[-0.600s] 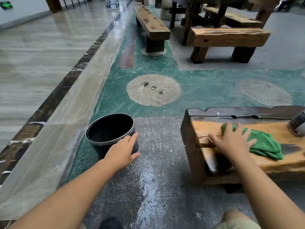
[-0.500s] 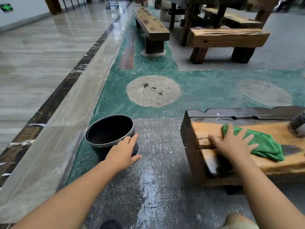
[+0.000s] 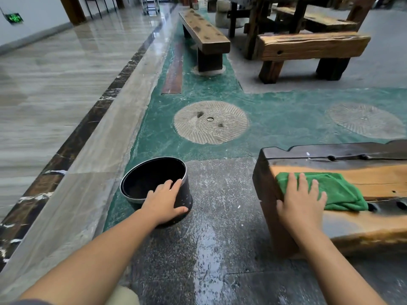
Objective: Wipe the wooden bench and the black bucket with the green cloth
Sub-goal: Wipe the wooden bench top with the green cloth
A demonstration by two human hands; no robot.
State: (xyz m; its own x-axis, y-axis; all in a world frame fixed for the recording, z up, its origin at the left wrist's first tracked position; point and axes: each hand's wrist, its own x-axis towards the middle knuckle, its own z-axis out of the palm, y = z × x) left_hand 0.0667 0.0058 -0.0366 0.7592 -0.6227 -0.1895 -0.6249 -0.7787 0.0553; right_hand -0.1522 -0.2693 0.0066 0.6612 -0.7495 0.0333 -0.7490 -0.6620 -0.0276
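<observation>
The wooden bench (image 3: 378, 179) bears the green cloth (image 3: 337, 190); the black bucket (image 3: 154, 179) stands on the floor (image 3: 220, 249).

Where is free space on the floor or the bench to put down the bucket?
The grey stone floor between the black bucket and the wooden bench is bare, though wet nearer the camera. The bench top right of the green cloth is bare too. Its left end is crowded by the cloth and right hand.

Wet stone floor (image 3: 204, 256), far benches (image 3: 308, 47)
</observation>
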